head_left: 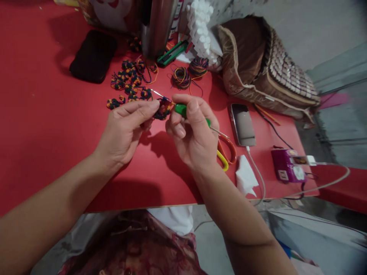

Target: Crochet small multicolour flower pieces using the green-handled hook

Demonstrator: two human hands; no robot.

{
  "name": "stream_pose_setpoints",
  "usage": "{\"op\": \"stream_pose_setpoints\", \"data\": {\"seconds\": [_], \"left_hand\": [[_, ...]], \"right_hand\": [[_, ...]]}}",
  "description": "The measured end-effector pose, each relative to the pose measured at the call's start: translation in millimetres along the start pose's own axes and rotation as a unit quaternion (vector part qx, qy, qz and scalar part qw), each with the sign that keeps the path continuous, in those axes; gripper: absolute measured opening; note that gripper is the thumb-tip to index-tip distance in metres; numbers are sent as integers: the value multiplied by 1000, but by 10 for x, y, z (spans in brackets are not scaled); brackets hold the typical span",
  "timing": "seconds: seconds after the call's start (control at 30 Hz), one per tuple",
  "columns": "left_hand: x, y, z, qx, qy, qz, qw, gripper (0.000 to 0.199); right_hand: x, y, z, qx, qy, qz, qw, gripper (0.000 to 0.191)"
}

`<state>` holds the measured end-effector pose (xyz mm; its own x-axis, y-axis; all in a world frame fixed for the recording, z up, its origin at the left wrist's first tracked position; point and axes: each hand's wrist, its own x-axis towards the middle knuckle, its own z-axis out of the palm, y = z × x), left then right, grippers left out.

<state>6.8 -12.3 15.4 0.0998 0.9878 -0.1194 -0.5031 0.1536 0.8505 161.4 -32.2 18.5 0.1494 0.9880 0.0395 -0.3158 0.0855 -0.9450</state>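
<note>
My left hand (126, 128) pinches a small crocheted piece (163, 110) of dark, orange and red yarn between thumb and fingers. In my right hand (197, 130) is a crochet hook with a green handle (180, 110), gripped between thumb and fingers. Its slim metal tip points up and left, by the piece, and another thin metal end sticks out behind the hand. Several finished-looking crocheted pieces (126, 78) in the same colours lie just beyond my left hand. Two small yarn balls (181, 77) sit farther back. Where exactly the tip meets the stitches is too small to tell.
Scissors with orange and yellow handles (228, 151) lie beside my right wrist. A phone (242, 124) on a cable, a white tissue (246, 175) and a purple socket box (288, 164) are at right. A black case (93, 57), metal bottle (159, 28) and brown bag (266, 65) stand behind.
</note>
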Motion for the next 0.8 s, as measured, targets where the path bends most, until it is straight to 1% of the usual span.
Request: {"op": "stream_pose_setpoints", "data": {"seconds": [0.03, 0.1, 0.17, 0.23, 0.37, 0.43, 0.5, 0.6, 0.67, 0.7, 0.77, 0.8], "left_hand": [[22, -8, -23, -2, 2, -4, 1000, 18], [82, -22, -90, -20, 0, -33, 999, 22], [136, -31, -154, -25, -24, -76, 996, 20], [160, -33, -183, -40, -29, -84, 995, 19], [114, 14, -123, -38, -36, -73, 996, 37], [86, 53, -77, -31, -44, -61, 997, 40], [75, 86, -54, -26, -46, -38, 998, 33], [72, 112, -75, 1, -32, 14, 999, 18], [62, 114, -111, 50, -29, 57, 997, 13], [54, 112, -129, 84, -34, 79, 993, 11], [36, 99, -148, 149, -52, 120, 980, 13], [29, 88, -149, 172, -60, 124, 975, 16]], "right_hand": [[16, -3, 6, 3, 7, 2, 1000, 33], [39, -4, 4, 20, 5, 0, 1000, 29], [46, 8, -10, 31, -7, -2, 1000, 29], [43, 27, -27, 30, -16, 5, 999, 35], [33, 53, -49, 19, -16, 24, 999, 45], [41, 45, -52, 14, -19, 22, 999, 48], [62, 21, -51, 18, -24, 9, 999, 47], [110, -33, -56, 42, -31, 0, 999, 33], [140, -69, -68, 60, -43, -6, 997, 25], [151, -84, -75, 63, -49, -11, 997, 24], [157, -110, -83, 50, -52, -19, 997, 31], [153, -120, -82, 40, -49, -18, 998, 34]]}}
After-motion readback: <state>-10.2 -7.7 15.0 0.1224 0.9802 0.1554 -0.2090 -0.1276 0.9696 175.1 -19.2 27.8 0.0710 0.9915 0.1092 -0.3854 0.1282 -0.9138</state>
